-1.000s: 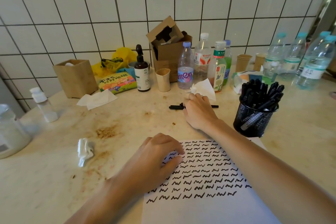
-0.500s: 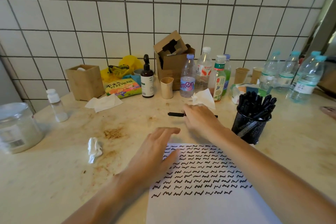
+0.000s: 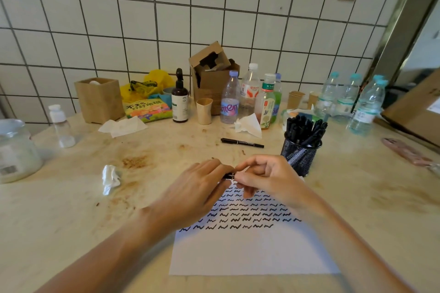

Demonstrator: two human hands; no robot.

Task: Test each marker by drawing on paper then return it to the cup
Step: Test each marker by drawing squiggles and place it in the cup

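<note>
Hands now meet above the paper (image 3: 250, 252): left hand (image 3: 197, 192) and right hand (image 3: 266, 178) both pinch one marker (image 3: 229, 176), probably uncapping it; another marker (image 3: 242, 143) stays behind, near the cup (image 3: 298, 158).

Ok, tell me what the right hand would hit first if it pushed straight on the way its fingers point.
Its fingers point left, so the right hand would run straight into the left hand; both already grip the same black marker, fingertips almost touching. Depth looks matched, though one view can't confirm it.
</note>
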